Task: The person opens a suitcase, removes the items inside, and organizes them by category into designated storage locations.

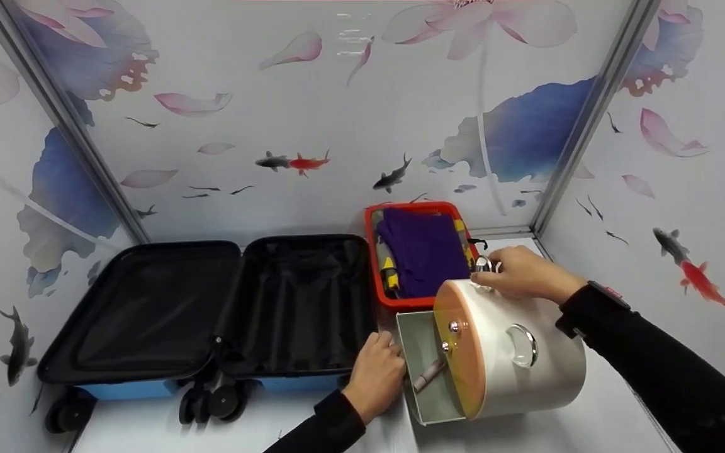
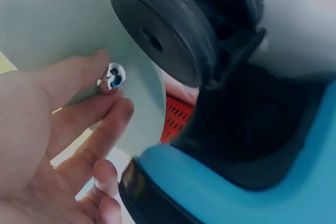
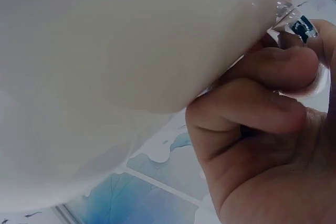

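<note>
A white rounded storage box [image 1: 542, 377] with an orange-tinted front lies tilted on the right, its pale green drawer [image 1: 418, 336] pulled out toward the suitcase. Inside the drawer rests a small pinkish tube [image 1: 428, 376]. My left hand [image 1: 378, 374] is at the drawer's outer face; the left wrist view shows its thumb and finger pinching a shiny round knob [image 2: 116, 77]. On top of the box, my right hand [image 1: 526, 272] grips a clear handle [image 3: 296, 22], its fingers curled through it. Another clear handle [image 1: 523, 346] sits on the box's side.
An opened blue suitcase [image 1: 126, 390] with black lining lies to the left, its wheels [image 1: 227, 401] toward me. Behind the box, a red basket [image 1: 372, 251] holds a folded purple cloth [image 1: 425, 251] and grey-yellow items. Printed panels [image 1: 312, 113] enclose the white table [image 1: 142, 431].
</note>
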Demonstrator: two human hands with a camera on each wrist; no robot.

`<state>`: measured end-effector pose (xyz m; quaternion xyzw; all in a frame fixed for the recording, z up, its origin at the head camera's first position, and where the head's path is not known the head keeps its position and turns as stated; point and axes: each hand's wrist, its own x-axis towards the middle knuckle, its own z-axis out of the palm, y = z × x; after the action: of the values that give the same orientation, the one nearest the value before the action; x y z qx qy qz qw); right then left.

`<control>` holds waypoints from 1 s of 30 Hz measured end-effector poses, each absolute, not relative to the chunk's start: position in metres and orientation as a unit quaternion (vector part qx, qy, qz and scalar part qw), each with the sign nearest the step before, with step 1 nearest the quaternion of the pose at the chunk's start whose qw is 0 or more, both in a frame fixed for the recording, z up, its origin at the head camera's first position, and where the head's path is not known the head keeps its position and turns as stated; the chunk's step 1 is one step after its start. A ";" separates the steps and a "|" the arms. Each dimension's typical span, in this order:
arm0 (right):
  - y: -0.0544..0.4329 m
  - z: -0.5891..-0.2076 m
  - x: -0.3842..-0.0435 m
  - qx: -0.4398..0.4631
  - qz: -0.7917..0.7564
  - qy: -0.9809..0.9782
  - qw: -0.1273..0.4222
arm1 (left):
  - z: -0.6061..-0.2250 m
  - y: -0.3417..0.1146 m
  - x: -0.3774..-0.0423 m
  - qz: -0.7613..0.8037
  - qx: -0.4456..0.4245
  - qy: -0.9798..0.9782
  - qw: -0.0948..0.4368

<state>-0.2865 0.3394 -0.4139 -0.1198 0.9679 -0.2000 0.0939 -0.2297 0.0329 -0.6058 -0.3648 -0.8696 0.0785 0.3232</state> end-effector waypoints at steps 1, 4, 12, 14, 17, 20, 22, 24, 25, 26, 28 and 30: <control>0.339 -0.414 -0.287 -0.119 -0.200 0.968 0.090 | -0.607 0.035 -0.230 0.072 -0.367 -0.867 0.328; 0.336 -0.413 -0.288 -0.123 -0.201 0.968 0.086 | -0.610 0.041 -0.231 0.064 -0.372 -0.866 0.328; 0.336 -0.408 -0.285 -0.123 -0.232 0.957 0.122 | -0.615 0.067 -0.237 0.058 -0.382 -0.863 0.325; 0.337 -0.407 -0.283 -0.117 -0.240 0.956 0.125 | -0.617 0.074 -0.238 0.040 -0.391 -0.856 0.336; 0.335 -0.408 -0.282 -0.111 -0.256 0.951 0.130 | -0.619 0.082 -0.239 0.006 -0.405 -0.843 0.354; 0.332 -0.409 -0.282 -0.110 -0.259 0.950 0.132 | -0.620 0.089 -0.239 -0.021 -0.407 -0.840 0.358; 0.331 -0.409 -0.283 -0.109 -0.261 0.950 0.134 | -0.621 0.092 -0.238 -0.030 -0.407 -0.842 0.354; 0.330 -0.410 -0.283 -0.108 -0.261 0.950 0.134 | -0.621 0.095 -0.238 -0.037 -0.406 -0.843 0.351; 0.330 -0.410 -0.283 -0.108 -0.262 0.950 0.134 | -0.621 0.096 -0.237 -0.039 -0.406 -0.844 0.349; 0.330 -0.410 -0.284 -0.109 -0.261 0.950 0.134 | -0.621 0.096 -0.237 -0.041 -0.406 -0.843 0.350; 0.330 -0.410 -0.284 -0.106 -0.261 0.950 0.134 | -0.621 0.098 -0.237 -0.046 -0.406 -0.845 0.345; 0.330 -0.410 -0.285 -0.103 -0.262 0.950 0.134 | -0.621 0.099 -0.237 -0.048 -0.405 -0.848 0.339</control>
<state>-0.2853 0.3304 -0.4105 -0.1029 0.9502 -0.2616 0.1343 -0.2372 0.0986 -0.6207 -0.4051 -0.8478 -0.0481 0.3388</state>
